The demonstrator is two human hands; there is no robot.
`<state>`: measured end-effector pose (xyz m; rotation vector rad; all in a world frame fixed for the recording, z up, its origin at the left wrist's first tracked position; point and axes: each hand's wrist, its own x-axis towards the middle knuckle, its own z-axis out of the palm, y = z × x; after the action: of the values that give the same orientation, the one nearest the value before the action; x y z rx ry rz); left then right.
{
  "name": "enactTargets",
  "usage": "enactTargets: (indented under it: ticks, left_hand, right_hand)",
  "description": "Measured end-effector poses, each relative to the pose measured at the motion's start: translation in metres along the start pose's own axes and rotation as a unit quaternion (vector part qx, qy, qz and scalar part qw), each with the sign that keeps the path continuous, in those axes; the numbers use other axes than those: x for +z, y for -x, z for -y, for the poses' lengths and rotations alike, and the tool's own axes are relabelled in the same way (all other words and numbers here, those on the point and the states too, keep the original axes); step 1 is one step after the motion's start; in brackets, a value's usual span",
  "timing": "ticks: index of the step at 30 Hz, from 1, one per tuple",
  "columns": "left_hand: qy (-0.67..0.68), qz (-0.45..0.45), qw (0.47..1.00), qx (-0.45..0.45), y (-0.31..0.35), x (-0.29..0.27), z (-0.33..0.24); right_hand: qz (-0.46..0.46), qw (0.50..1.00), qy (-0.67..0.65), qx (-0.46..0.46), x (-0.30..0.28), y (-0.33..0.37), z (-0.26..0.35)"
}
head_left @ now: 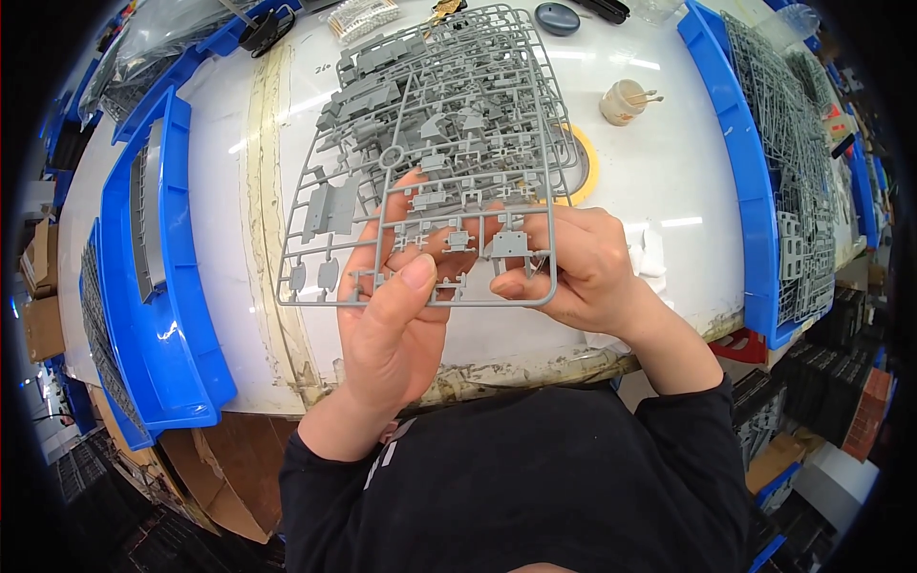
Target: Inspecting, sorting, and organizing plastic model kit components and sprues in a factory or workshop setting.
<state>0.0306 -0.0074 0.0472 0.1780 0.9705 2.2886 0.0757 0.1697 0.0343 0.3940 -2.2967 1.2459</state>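
Observation:
A grey plastic model sprue [330, 207], a frame full of small moulded parts, is held up tilted over the white table. My left hand [394, 325] is closed on its near edge, thumb in front and fingers behind the runners. At the lower right corner, my right hand [597, 263] pinches the frame beside a small grey plate part [510, 244]; some of its fingertips are hidden behind the parts. More grey runners and parts show densely beyond; I cannot tell whether they belong to one frame or several layered ones.
On the left, a blue tray [205, 377] holds a long curved grey piece [149, 220]. Another blue tray [731, 124] at right is heaped with grey sprues [802, 220]. A yellow tape roll [586, 162], a jar [621, 107] with swabs and a dark oval case [557, 18] sit behind.

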Motion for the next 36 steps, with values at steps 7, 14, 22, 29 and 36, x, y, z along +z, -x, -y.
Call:
enactTargets:
  ticks: [7,14,22,29,36]
  left_hand:
    - [-0.005,0.004,1.000,-0.001,-0.001,-0.001,-0.001]
    - [-0.018,-0.008,1.000,0.014,0.000,0.002,-0.001]
    - [-0.044,-0.024,0.997,0.057,-0.001,0.005,0.001]
    - [-0.087,-0.017,0.993,0.081,-0.001,0.002,0.003]
    - [0.003,-0.042,0.997,0.064,-0.005,0.001,-0.008]
  right_hand:
    - [0.005,1.000,0.014,-0.018,0.000,0.001,-0.005]
    - [-0.010,0.994,0.067,-0.091,-0.004,0.003,-0.011]
    - [-0.075,0.899,-0.367,0.228,0.005,0.009,0.006]
    - [0.004,0.800,-0.504,0.326,0.002,0.008,0.003]
    - [0.044,0.900,-0.350,0.256,-0.010,0.013,-0.010]
